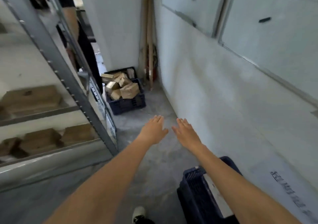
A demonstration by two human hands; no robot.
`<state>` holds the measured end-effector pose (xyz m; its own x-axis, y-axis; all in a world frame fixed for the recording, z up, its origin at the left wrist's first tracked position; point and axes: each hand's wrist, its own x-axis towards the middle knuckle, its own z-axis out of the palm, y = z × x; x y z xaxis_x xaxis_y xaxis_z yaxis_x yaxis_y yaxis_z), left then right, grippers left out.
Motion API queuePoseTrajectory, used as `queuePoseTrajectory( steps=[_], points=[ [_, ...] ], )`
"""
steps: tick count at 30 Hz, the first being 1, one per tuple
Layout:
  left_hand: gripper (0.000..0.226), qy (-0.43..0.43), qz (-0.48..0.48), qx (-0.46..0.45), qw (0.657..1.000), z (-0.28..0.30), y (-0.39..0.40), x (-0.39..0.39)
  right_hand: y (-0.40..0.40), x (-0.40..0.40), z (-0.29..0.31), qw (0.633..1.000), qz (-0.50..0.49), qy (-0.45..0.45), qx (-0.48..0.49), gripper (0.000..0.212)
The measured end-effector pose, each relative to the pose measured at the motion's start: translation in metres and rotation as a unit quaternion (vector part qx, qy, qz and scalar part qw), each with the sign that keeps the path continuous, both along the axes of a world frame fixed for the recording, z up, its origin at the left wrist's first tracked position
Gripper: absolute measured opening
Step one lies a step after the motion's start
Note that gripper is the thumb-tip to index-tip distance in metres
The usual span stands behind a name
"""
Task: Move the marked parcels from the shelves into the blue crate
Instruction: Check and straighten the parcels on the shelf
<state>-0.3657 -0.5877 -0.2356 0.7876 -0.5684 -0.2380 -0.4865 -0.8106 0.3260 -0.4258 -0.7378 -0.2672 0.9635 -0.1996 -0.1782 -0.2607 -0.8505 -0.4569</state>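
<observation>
Shelving: the grey metal shelves (56,72) fill the 9 o'clock side, the slanted upright making a hard edge along the aisle.
Wall: a pale wall (215,89) closes the 3 o'clock side, so the open room is a narrow strip of concrete floor (154,168) running toward 12 o'clock.
Far crate: the blue crate (126,101) sits on the floor at 12 o'clock, tucked into the corner beside the shelf end, probably to keep the aisle free; it is heaped with brown boxes (123,86).
Near crate: a second dark blue crate (197,194) stands at 5 o'clock against the wall, partly under the right forearm.
Parcels: brown parcels (41,141) lie on the lower shelves at 9 o'clock, blurred; marks cannot be read.
Bystander: a person in dark clothes (86,51) stands behind the shelving at 11 o'clock.
Left hand (154,129): palm down, fingers straight, grip apart, holding nothing.
Right hand (185,132): just beside it, likewise flat and empty.
Judgement: both hands are free, so the next parcel likely awaits at the shelves.
</observation>
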Motion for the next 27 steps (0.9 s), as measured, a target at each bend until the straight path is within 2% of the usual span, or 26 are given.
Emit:
queuePoseTrajectory(
  steps=[7,16,20,27],
  points=[
    [0.059,-0.024,0.211,0.017,0.977,0.047,0.188,0.028,0.154,0.086,0.038,0.98,0.196,-0.042,-0.008,0.062],
    [0.059,-0.076,0.377,0.03,0.923,0.073,0.409,0.023,0.371,0.146,0.069,0.916,0.39,-0.095,0.006,0.06],
    [0.056,-0.093,0.448,-0.007,0.889,0.085,0.495,0.027,0.46,0.166,0.082,0.895,0.435,-0.097,0.016,0.062],
    [0.052,-0.116,0.516,-0.031,0.848,0.101,0.614,0.026,0.596,0.207,0.102,0.885,0.453,-0.089,0.06,0.064]
  ],
)
